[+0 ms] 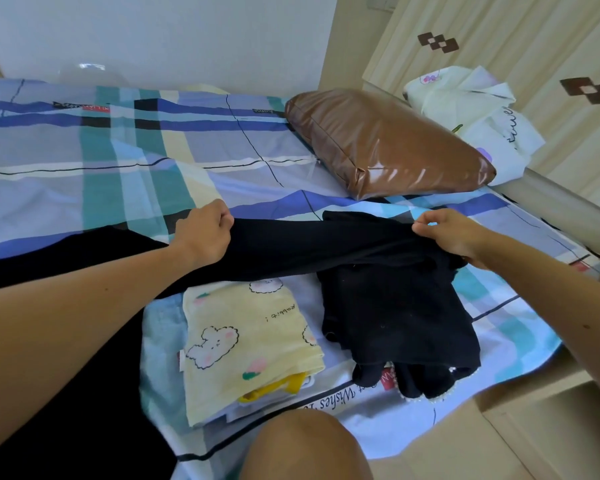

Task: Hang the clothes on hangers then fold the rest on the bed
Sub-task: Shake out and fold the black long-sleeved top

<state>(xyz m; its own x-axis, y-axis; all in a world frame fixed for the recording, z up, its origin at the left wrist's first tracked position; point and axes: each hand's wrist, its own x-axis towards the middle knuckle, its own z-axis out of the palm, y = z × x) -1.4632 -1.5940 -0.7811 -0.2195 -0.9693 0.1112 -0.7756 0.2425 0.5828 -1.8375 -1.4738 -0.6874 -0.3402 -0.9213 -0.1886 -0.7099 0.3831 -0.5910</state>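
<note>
The left hand (205,233) has its fingers curled into a fist round the top edge of a black garment (291,244). The right hand (454,233) pinches the same edge between thumb and fingertips, with the other fingers bent in close. The garment is stretched between the two hands, just above the bed (84,150). Its far end trails off to the left under the left forearm; whether it is trousers or a long sleeve is hard to tell.

Below the right hand lies a black pile (395,317) of folded clothes, which the stretched cloth partly overlaps. Just left of the pile sits a folded yellow cloth (250,348) with rabbit prints, resting on other folded pieces. A bare knee (305,445) shows at the bed's near edge. Farther back on the checked sheet is a shiny brown pillow (385,143), with a white bag (475,112) behind it.
</note>
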